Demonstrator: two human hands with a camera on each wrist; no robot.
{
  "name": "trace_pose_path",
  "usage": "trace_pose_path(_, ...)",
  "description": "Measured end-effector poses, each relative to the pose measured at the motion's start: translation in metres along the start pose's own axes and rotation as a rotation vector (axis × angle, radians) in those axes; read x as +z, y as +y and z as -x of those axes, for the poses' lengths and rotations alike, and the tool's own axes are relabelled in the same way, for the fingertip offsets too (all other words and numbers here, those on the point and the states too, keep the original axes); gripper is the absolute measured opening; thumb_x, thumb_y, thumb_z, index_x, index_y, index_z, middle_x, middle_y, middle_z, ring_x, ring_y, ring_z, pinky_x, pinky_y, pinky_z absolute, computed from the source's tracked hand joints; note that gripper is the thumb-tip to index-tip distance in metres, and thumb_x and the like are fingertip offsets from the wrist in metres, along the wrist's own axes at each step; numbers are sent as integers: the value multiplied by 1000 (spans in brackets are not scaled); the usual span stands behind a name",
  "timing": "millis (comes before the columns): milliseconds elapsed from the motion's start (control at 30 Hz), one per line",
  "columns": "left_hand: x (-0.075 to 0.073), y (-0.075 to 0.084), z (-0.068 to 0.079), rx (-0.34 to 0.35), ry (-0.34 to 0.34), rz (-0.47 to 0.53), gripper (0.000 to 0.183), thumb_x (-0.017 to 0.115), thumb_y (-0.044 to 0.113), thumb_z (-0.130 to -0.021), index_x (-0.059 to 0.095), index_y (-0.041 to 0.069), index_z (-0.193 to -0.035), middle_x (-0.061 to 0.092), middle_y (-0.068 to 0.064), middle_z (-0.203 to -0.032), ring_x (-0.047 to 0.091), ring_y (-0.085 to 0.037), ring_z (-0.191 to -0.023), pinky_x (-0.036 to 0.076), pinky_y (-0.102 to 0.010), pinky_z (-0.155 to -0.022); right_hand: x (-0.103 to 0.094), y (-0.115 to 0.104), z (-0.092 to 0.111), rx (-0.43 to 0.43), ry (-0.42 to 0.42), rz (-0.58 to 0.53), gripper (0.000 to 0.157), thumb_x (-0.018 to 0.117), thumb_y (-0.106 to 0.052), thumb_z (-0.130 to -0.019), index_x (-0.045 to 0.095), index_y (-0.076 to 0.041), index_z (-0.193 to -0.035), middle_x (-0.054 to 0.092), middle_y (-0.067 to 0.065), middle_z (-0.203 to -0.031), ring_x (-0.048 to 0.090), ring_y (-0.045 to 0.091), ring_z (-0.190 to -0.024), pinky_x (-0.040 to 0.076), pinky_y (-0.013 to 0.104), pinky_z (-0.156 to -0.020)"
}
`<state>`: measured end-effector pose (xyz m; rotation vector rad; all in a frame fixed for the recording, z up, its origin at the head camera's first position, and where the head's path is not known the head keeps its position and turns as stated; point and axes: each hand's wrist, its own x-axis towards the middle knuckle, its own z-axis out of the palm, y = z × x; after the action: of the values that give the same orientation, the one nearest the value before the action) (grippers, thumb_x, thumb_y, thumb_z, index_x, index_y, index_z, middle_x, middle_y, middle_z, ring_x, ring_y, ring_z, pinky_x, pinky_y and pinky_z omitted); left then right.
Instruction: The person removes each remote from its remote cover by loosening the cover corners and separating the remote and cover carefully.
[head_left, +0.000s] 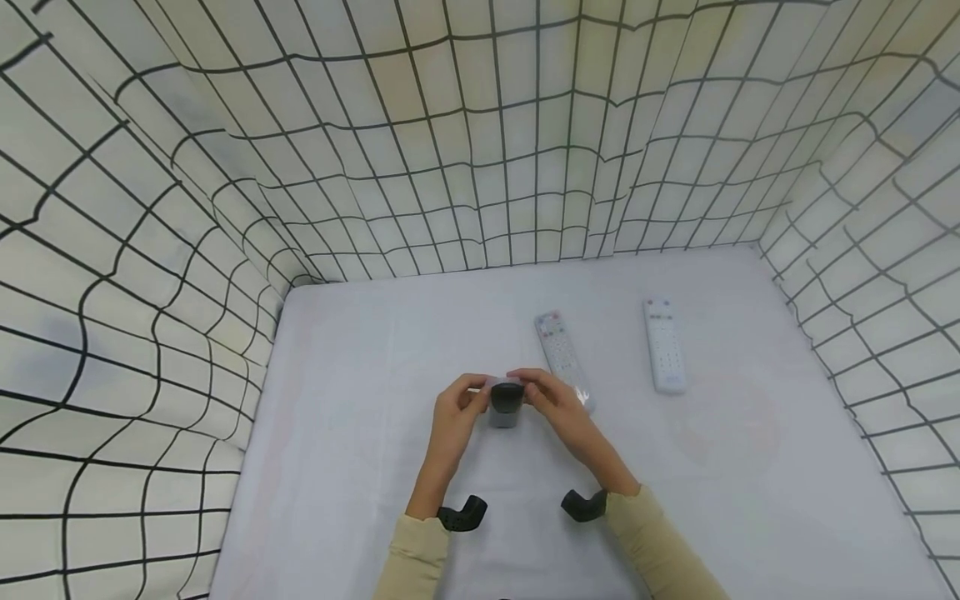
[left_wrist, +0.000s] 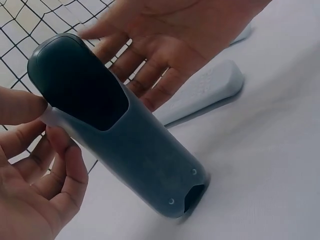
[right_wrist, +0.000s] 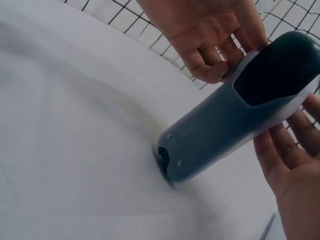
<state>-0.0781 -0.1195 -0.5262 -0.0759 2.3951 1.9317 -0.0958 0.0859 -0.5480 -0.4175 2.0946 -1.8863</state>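
Note:
A dark remote control (left_wrist: pixel 75 75) stands tilted inside a grey, soft-looking remote cover (left_wrist: pixel 145 150), its rounded black end out of the cover's mouth. The cover's lower end, with a small notch and two raised dots, meets the white cloth. My left hand (head_left: pixel 454 414) pinches the cover's rim on one side between thumb and finger, which shows in the left wrist view. On the opposite side my right hand (head_left: pixel 561 414) holds the cover near its mouth, several fingers lying along and behind it.
Past my right hand lies a pale remote control (head_left: pixel 562 354) with a clear wrapping. Farther right is a white remote control (head_left: pixel 665 346). A white cloth (head_left: pixel 360 375) covers the table, and a black-gridded curtain (head_left: pixel 480 150) rises behind and along both sides.

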Motion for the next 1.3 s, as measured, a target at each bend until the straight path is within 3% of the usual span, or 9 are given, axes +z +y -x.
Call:
trace_pose_path(300,-1,0,-7,-71,18,63,18,66,18,-103,73,9,-116,69,-11,-115,70,-16,-85,56,-22,-79,-2,3,-4,31,25,2,32,60,-18,-107,61,-6,-136,67,16,-135,67,27,-122,56,26,-101)
trace_pose_path(533,1,-6,-9,-68,33,25,18,65,18,-103,73,10,-117,70,-12,-113,66,-15,-80,54,-22,-76,1,3,-7,22,62,44,26,65,-15,-104,65,-5,-128,70,15,-124,68,15,-110,58,24,-94)
trace_pose_path(1000,12,-15,-12,16,152,-238,15,68,18,-102,73,11,-115,71,-6,-104,53,-12,-70,44,-22,-62,8,3,-12,55,132,99,25,67,-14,-102,66,-4,-124,72,16,-115,69,25,-102,59,22,-85)
trace_pose_path(1300,15,-19,-14,70,176,-294,13,68,15,-102,73,9,-112,71,-7,-102,52,-11,-67,44,-22,-59,11,6,-17,92,181,141,21,68,-7,-100,68,-3,-121,72,15,-112,68,21,-97,57,19,-80)
